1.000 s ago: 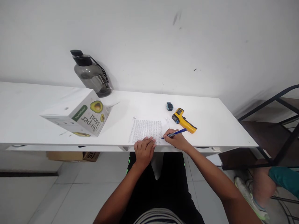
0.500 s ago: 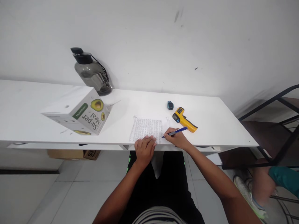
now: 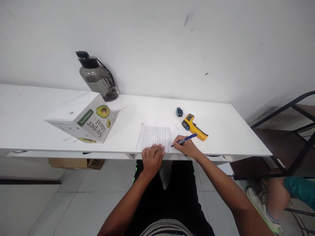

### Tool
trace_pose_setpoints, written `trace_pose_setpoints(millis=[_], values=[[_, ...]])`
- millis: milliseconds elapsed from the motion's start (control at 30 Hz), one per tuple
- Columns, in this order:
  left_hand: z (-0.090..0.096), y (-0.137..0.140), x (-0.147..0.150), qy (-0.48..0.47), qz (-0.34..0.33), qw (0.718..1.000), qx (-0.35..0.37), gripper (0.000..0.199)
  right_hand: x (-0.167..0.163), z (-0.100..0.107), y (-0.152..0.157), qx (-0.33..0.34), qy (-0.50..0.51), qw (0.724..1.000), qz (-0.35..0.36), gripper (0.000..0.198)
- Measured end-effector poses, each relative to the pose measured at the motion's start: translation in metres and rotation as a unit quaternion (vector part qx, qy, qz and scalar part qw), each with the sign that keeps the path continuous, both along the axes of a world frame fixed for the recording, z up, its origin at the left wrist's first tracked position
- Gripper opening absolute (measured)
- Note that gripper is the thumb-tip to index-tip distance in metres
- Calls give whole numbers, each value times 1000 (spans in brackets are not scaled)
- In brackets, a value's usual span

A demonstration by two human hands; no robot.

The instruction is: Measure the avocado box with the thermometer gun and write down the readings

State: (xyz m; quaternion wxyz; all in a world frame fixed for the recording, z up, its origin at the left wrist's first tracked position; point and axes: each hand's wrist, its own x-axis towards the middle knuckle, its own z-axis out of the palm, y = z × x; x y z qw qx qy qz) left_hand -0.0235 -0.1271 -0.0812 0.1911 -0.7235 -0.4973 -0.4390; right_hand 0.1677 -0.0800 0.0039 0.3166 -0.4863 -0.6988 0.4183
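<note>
A sheet of paper (image 3: pixel 154 136) covered in rows of small handwritten marks lies near the front edge of the white table (image 3: pixel 137 111). My left hand (image 3: pixel 152 157) rests flat on the sheet's lower edge, fingers stretched out and holding nothing. In my right hand (image 3: pixel 185 146) a blue pen (image 3: pixel 188 138) is gripped, its tip down at the right side of the written rows. Just beyond the right hand lies a yellow infrared thermometer gun (image 3: pixel 195 127). A small dark watch with a teal strap (image 3: pixel 179 112) sits behind it.
To the left stands a white Su-per Meal box (image 3: pixel 91 121) with avocado pictures. Behind it a grey water bottle (image 3: pixel 98 77) is close to the wall. A dark metal frame (image 3: pixel 290 108) and another person's leg (image 3: pixel 278 195) are at the right. Below the table is a cardboard box (image 3: pixel 71 163).
Almost nothing differs. The view has shifted very slightly, and the pen tip remains at the right side of the paper. My left hand stays in place on the sheet.
</note>
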Motion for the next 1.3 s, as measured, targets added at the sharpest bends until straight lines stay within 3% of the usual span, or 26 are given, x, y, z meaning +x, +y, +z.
trace_pose_setpoints(millis=[1067, 1300], values=[[2, 0, 1, -6, -8, 1000, 18, 16, 0, -2, 0, 30, 4, 1000, -8, 14], [-1, 1, 0, -6, -9, 1000, 13, 17, 2, -2, 1, 10, 8, 1000, -1, 14]])
